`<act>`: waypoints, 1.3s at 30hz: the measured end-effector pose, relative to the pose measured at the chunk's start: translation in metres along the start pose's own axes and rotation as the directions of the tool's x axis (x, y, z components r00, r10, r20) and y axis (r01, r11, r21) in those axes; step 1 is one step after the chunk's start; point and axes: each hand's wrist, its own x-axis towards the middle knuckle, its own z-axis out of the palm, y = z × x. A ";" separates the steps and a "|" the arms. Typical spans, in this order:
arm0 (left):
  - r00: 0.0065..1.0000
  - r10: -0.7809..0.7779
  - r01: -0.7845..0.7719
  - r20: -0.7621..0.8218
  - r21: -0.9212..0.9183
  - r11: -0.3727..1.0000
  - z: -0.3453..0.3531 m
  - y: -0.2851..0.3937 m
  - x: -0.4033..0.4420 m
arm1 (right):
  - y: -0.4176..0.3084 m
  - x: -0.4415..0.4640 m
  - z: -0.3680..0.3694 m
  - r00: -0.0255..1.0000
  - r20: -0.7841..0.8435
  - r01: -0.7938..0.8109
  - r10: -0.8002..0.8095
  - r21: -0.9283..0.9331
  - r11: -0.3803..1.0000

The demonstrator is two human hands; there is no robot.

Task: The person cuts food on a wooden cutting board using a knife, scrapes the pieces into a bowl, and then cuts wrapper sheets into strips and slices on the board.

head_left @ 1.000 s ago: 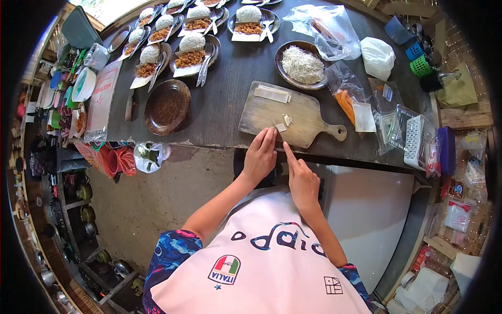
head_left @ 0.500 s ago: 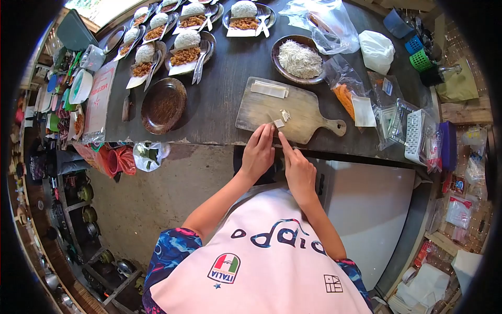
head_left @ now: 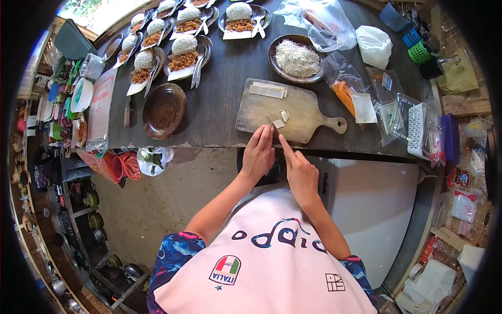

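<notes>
A wooden cutting board (head_left: 308, 107) with a handle lies at the counter's front edge. My left hand (head_left: 259, 154) is closed at its near edge, fingertips pinching a small pale flat piece (head_left: 278, 124). Just to the right, my right hand (head_left: 302, 175) is closed with its index finger stretched forward along a thin knife (head_left: 270, 118); the fingers mostly hide its handle. Beyond the blade sits a small heap of thin pale strips (head_left: 284, 114). A stack of longer pale slabs (head_left: 268, 89) rests at the board's far side.
Behind the board stands a bowl of pale shreds (head_left: 298, 56). A bag with orange food (head_left: 343, 94) and a white grater (head_left: 417, 131) lie to the right. Left are a brown plate (head_left: 164, 111) and several plates of rice (head_left: 184, 44) with cutlery. A white appliance (head_left: 371, 209) stands below the counter.
The view has shifted slightly. Both hands stay at nearly the same spot on the board, and the pale piece and strips look much the same.
</notes>
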 end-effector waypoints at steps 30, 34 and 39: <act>1.000 -0.005 0.005 -0.019 -0.026 1.000 0.000 0.000 -0.002 | 0.000 0.004 0.004 1.000 -0.019 0.007 -0.006 0.058 0.998; 0.999 0.011 -0.011 -0.031 -0.003 1.000 0.000 0.000 -0.001 | 0.000 -0.008 -0.004 0.999 0.044 -0.028 0.027 0.037 0.999; 1.000 -0.016 0.016 -0.022 -0.021 1.000 0.001 0.002 -0.003 | -0.002 0.005 0.000 0.999 0.031 -0.024 0.022 0.057 0.998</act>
